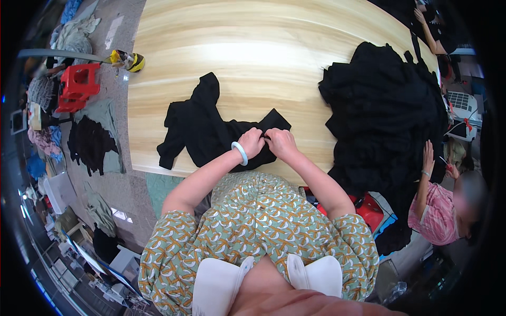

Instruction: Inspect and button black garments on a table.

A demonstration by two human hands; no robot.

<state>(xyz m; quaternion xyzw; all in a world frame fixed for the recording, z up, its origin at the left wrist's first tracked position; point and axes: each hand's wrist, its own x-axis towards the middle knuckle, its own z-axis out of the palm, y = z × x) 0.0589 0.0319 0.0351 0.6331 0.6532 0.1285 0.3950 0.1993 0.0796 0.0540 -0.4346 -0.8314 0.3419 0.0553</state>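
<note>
A black long-sleeved garment lies spread on the wooden table in front of me, its sleeves splayed to the far side, the left and the right. Both my hands are at its near right part. My left hand, with a pale bangle at the wrist, is closed with the fingers pinching the black cloth. Close beside it, my right hand pinches the same cloth, thumb and fingers together. The two hands almost touch. Whether anything small is between the fingertips cannot be made out.
A large heap of black garments covers the table's right side. Another person in a pink top sits at its right edge with a hand on the heap. At left are a red stool and a yellow-black object by the table edge.
</note>
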